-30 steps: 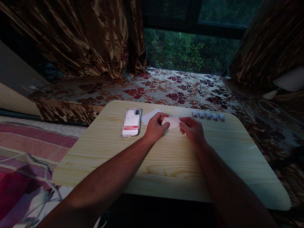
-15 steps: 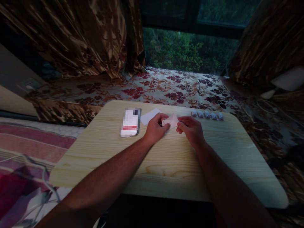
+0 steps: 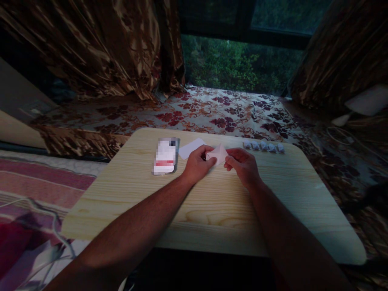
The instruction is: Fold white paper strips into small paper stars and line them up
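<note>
Between my two hands is a folded piece of white paper (image 3: 218, 153), with a pointed flap standing up at its top. My left hand (image 3: 198, 162) pinches its left side, the thumb lying on the front. On the right, my right hand (image 3: 241, 162) grips the paper's other edge between thumb and fingers, the remaining fingers curled. Just beyond my left hand a flat white paper sheet (image 3: 191, 148) lies on the wooden table (image 3: 212, 210). Past my right hand, a row of several small folded paper pieces (image 3: 263, 146) stands along the far edge.
A phone (image 3: 165, 157) with a blurred-out screen lies left of the sheet. Behind the table is a ledge with a floral cloth (image 3: 224, 111), below a window. A striped bed cover (image 3: 45, 182) with a white cable (image 3: 56, 226) is at the left.
The folded paper has turned slightly between my fingers, showing more of its front face. Both hands keep almost the same place; the view has shifted a little.
</note>
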Tool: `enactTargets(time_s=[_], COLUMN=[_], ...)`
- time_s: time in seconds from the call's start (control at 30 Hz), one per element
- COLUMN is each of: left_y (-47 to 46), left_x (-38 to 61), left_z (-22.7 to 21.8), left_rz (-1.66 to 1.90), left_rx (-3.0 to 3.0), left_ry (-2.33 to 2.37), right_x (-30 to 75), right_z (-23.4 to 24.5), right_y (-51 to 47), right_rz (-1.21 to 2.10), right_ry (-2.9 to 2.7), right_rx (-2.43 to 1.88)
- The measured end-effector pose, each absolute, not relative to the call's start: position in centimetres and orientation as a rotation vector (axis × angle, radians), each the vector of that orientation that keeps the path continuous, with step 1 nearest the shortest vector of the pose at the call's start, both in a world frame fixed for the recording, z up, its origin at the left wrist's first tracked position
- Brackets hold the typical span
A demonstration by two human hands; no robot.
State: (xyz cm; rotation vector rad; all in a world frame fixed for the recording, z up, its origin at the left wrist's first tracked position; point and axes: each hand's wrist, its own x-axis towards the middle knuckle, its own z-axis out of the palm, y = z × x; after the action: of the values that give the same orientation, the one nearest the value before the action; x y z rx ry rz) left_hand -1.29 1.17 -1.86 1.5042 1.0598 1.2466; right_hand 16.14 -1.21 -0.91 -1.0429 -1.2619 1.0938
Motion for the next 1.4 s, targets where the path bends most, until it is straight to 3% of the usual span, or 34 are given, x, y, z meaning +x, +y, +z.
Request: enactTargets(time_s=[0.7, 0.93, 1.4], left_y=[1.2, 1.1, 0.8], left_x=[-1.6, -1.3, -0.6], left_z=[-1.6, -1.5, -1.4], left_rz=[1.169, 1.289, 1.298], left_rx=[1.213, 1.211, 1.201], left_ry=[0.86, 0.941, 1.023], right_x=[16.2, 16.1, 15.2], right_z=[-1.4, -0.9, -2.3], right_y=[-0.5, -0.8, -1.3], right_rz=[0.965, 0.815, 0.591], right_ry=[-1.137, -1.108, -1.422], right_rx=[-1.08, -1.097, -1.218])
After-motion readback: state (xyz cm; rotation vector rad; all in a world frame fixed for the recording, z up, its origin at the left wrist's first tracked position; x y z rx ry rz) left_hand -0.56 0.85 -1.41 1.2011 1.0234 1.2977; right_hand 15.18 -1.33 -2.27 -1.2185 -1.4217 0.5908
